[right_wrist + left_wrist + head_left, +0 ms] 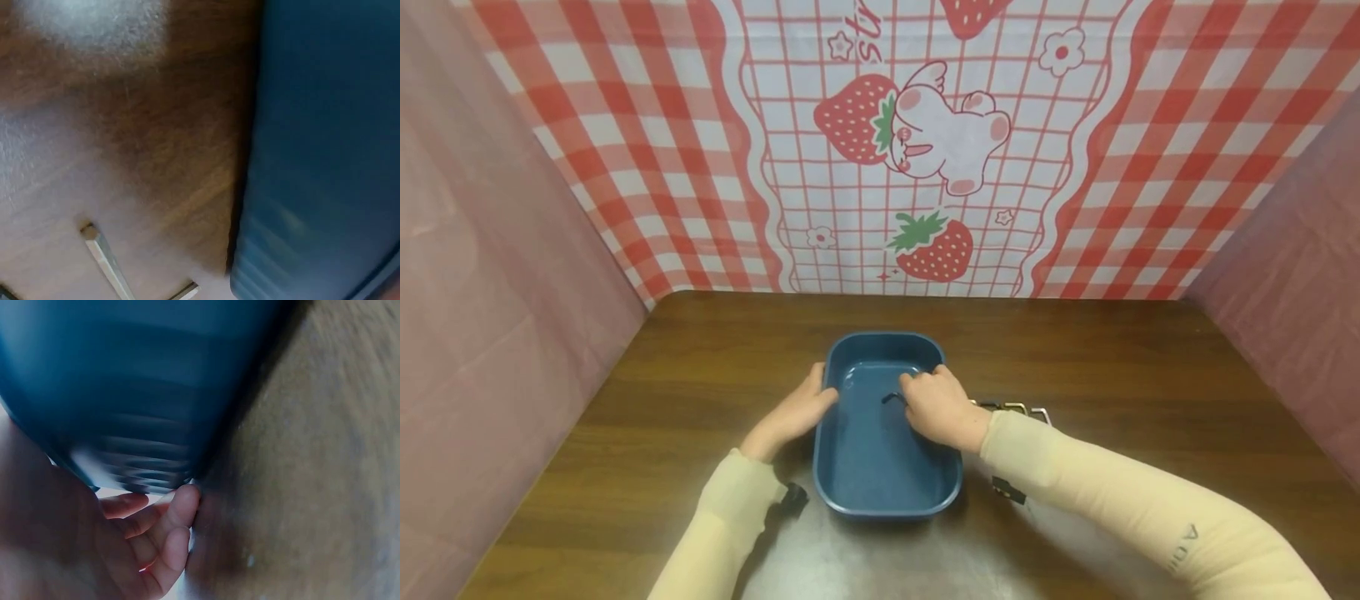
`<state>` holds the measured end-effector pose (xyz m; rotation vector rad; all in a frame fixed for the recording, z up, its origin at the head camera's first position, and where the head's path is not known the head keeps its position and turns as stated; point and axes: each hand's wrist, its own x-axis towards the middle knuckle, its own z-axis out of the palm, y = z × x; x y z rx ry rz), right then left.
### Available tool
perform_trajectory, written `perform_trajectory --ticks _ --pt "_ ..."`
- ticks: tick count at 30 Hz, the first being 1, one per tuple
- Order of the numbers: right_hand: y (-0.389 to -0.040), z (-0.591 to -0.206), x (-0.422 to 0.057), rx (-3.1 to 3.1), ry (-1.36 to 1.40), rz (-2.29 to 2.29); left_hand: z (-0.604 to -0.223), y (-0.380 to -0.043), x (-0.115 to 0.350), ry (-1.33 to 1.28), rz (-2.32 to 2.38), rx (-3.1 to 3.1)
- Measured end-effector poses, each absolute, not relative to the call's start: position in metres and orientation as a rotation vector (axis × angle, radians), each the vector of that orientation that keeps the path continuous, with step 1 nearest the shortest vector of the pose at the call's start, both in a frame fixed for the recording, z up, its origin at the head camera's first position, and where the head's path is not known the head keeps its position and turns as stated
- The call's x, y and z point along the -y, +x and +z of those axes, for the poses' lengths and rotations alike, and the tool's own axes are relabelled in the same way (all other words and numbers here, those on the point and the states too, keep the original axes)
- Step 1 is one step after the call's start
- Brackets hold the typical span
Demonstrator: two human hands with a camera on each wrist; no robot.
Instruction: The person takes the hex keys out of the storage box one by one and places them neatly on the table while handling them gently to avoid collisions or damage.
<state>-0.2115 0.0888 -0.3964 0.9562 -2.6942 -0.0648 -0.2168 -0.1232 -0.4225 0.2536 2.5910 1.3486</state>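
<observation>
A deep blue rectangular tray point(872, 492) with rounded corners stands on the table. My left hand point(797, 408) holds its left side, thumb over the rim and fingers against the outer wall; the left wrist view shows loosely bent fingers point(181, 506) at the wall's lower edge. Over the tray's right half, my right hand point(940, 408) grips a dark hex key point(891, 397), whose bent end sticks out to the left above the tray floor. Its remaining length is hidden by the hand. In the right wrist view the tray's outer side point(312, 156) fills the right part.
Right of the tray, partly behind the right wrist, lie more hex keys: a gold one point(1015, 407), a silver one point(1041, 413) and a dark one. A pale key point(109, 259) shows in the right wrist view. A checkered strawberry cloth point(700, 167) hangs behind the wooden table point(700, 350).
</observation>
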Motion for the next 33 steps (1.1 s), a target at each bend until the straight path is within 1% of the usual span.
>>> perform_trajectory --ticks 8,33 --pt "-0.2093 -0.4027 -0.0874 2.688 0.952 -0.069 -0.4223 -0.2168 0.1231 0.26 1.357 -2.582" --pt "-0.2077 -0.4002 -0.0858 2.796 0.936 -0.1 -0.4204 -0.2163 0.1231 0.25 1.368 -2.56"
